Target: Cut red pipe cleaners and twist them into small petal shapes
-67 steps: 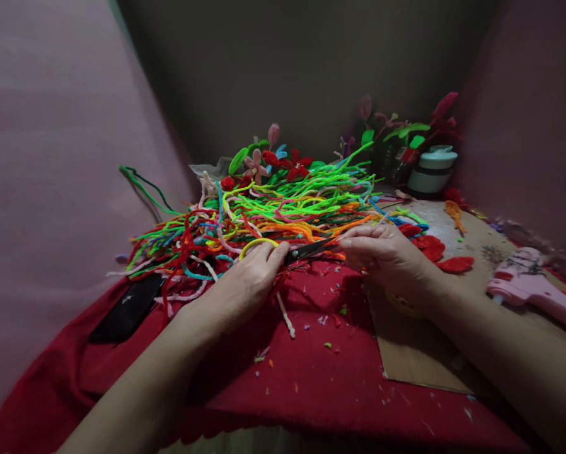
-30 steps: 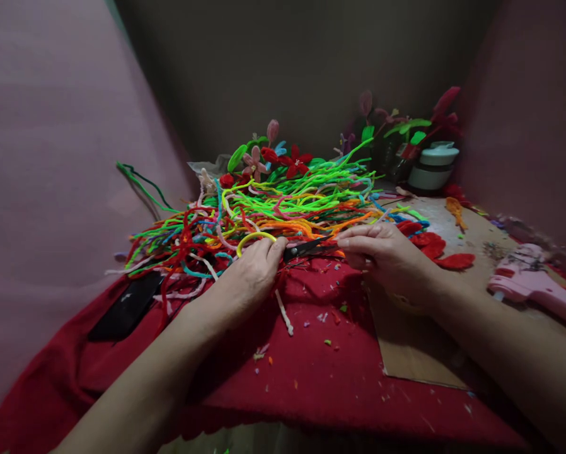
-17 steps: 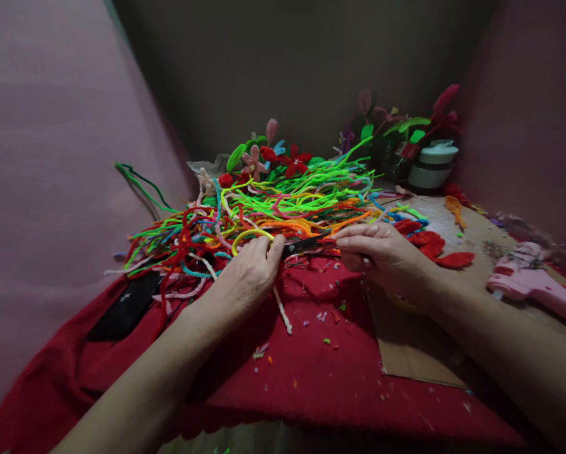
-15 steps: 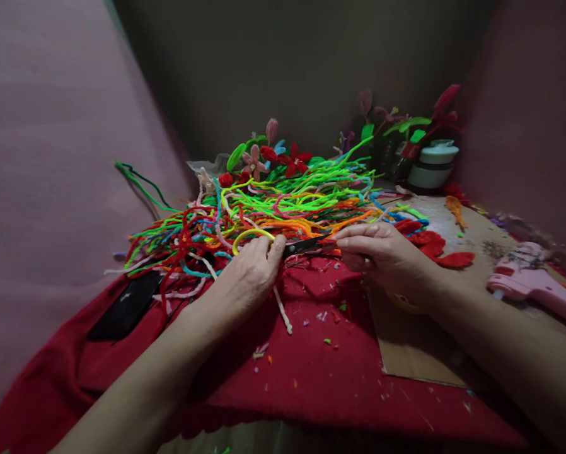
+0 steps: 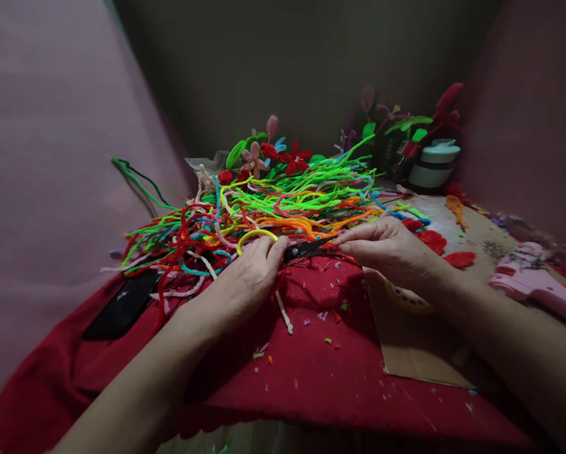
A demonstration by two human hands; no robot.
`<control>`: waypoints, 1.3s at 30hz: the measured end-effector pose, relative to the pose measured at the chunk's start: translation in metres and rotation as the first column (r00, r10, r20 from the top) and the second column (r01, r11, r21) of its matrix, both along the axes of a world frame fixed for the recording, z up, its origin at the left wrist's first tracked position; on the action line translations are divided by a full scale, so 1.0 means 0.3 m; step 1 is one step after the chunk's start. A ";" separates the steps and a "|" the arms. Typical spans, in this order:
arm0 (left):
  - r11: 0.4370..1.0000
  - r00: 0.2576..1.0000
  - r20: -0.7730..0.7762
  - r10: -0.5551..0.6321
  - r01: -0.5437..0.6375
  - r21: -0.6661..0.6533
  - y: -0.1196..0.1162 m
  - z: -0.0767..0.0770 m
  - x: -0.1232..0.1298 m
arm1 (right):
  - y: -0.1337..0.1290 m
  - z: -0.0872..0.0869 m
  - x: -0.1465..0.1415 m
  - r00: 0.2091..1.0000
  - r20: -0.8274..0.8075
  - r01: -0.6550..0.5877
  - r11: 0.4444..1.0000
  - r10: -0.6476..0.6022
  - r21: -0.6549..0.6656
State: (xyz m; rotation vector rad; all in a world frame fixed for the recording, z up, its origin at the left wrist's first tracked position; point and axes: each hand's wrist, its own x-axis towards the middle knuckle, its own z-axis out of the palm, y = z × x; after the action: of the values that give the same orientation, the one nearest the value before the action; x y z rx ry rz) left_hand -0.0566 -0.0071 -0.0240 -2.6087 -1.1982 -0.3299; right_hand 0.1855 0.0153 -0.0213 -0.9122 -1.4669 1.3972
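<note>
My left hand [image 5: 254,268] is closed around the yellow handle of a pair of scissors [image 5: 306,249], whose dark blades point right. My right hand [image 5: 387,249] is pinched at the blade tips. What sits between its fingers is too small and dim to name; a bit of red shows close to the blades. Just behind both hands lies a big heap of fuzzy pipe cleaners [image 5: 292,202] in green, orange, red and other colours. One cream pipe cleaner [image 5: 283,312] pokes out below my left hand.
Red cloth [image 5: 311,366] with scattered clippings covers the table. A black phone [image 5: 122,309] lies left. On the right are cardboard [image 5: 420,347], a yellow ring-shaped item [image 5: 408,299], red petals [image 5: 459,259], a pink glue gun [image 5: 538,287] and a lidded jar [image 5: 434,164]. Fuzzy flowers [image 5: 297,159] stand behind.
My left hand and the scissors have shifted slightly right, and the blades look closer together. My right hand has moved slightly, uncovering more of the yellow item beneath it.
</note>
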 end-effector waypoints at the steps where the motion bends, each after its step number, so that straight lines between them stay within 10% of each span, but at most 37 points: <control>1: 1.000 1.000 -0.008 -0.006 0.006 0.004 -0.001 0.001 0.001 | 0.000 0.001 0.001 1.000 0.004 -0.009 1.000 0.009 0.005; 18: 0.986 0.989 -0.099 -0.113 0.123 0.108 -0.006 0.012 0.009 | 0.000 0.014 0.014 0.992 -0.019 -0.130 0.987 0.128 -0.100; 39: 0.984 0.991 0.047 -0.126 0.131 -0.120 -0.016 0.012 0.004 | 0.000 0.018 0.030 0.977 0.067 -0.191 0.967 0.204 -0.165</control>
State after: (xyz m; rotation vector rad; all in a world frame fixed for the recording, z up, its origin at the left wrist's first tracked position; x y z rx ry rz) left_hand -0.0554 -0.0119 -0.0203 -2.8053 -1.0973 -0.3439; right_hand 0.1944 0.0152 -0.0159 -0.9526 -1.5610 1.6593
